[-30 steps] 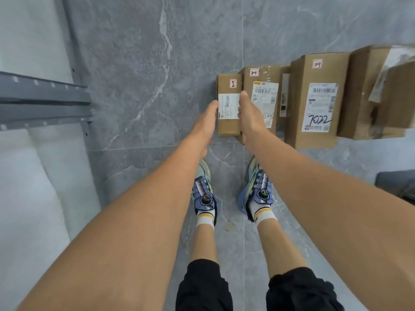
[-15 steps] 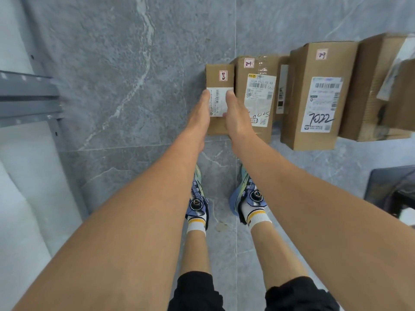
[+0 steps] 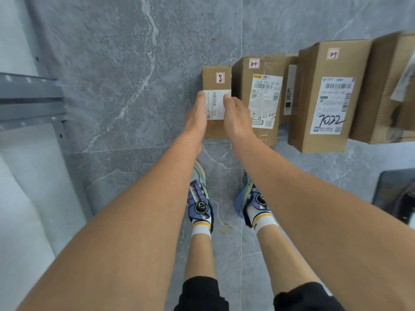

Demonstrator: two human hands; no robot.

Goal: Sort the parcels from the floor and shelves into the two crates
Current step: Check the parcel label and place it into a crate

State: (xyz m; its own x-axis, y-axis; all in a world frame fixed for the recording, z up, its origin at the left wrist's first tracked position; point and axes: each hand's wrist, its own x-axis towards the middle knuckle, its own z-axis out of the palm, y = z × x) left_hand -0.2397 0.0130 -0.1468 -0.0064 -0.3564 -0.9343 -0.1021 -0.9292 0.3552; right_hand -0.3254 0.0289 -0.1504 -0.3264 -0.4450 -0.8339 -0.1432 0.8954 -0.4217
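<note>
Clamps small cardboard parcel between left hand and right hand, both flat, fingers straight against its sides. Stands upright on grey tile floor. Just right of right hand, taller parcel marked 2-1; further right, parcel marked 7022. Well left of left hand, grey shelf frame.

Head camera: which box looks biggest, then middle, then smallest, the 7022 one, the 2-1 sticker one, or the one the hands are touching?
1. 7022 box: largest, though it stands taller, so its top is nearer the camera.
2. 2-1 box.
3. leftmost box: clearly smallest.
</note>
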